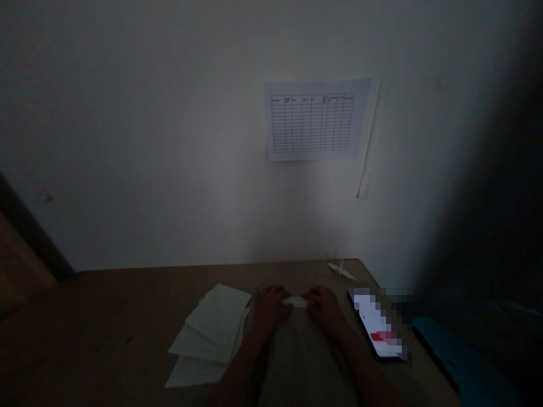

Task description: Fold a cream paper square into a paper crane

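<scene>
A small piece of folded white paper (298, 302) lies between my two hands, low in the dim head view. My left hand (271, 302) closes on its left end, fingers curled in at the edge. At the opposite end my right hand (324, 305) pinches the paper in the same way. The fingers hide both ends, so only the pale middle shows. Just left of my left hand lie several loose white paper sheets (216, 319), overlapping. Beyond my right hand, close to the wall, rests a folded paper crane (340, 270) with spread wings.
On the brown table (106, 328), a phone with a lit, partly pixelated screen (373, 322) lies right of my right forearm. A printed table sheet (314, 121) hangs on the wall behind. Something blue (458, 356) is beside the table's right edge.
</scene>
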Demonstrator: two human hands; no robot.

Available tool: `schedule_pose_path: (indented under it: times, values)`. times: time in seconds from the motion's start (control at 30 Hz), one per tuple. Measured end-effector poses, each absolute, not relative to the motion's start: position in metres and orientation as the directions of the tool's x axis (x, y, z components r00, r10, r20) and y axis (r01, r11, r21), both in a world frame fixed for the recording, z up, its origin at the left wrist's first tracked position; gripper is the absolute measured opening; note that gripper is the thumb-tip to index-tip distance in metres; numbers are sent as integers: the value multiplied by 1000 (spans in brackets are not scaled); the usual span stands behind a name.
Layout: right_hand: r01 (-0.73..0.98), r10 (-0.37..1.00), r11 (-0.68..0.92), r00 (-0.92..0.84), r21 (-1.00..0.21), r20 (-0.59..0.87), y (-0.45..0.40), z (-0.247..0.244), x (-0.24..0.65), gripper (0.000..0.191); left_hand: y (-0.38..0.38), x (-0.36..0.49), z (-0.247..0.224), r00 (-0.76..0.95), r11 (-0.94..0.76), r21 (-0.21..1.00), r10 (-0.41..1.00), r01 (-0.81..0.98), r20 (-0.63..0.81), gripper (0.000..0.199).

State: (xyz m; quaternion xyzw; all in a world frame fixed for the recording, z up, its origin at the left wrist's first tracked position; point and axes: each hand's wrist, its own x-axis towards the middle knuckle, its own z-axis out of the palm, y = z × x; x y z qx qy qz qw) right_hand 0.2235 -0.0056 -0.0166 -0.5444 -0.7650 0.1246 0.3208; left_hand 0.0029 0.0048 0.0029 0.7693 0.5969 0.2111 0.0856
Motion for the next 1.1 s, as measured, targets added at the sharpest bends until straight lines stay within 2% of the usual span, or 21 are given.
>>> schedule_pose_path:
  times: [0.2,0.33,0.57,0.83,1.1]
  values:
    - [722,868,455,-229,-522,440,-1,-18,218,20,1,7,8,247,-328,398,938,857,243,35]
    - [750,863,447,-217,-488,457,5,-23,219,15,1,8,4,289,-385,362,912,849,292,34]
    - [733,874,443,-225,-517,430,6,-23,222,11,1,7,4,316,-420,358,895,834,313,31]
    - [755,902,386,-188,-531,389,-2,-16,217,15,2,9,1,317,-437,398,888,807,332,30]
    - [747,892,411,-209,-523,402,-6,-14,216,16,1,12,4,298,-425,462,898,778,325,21]
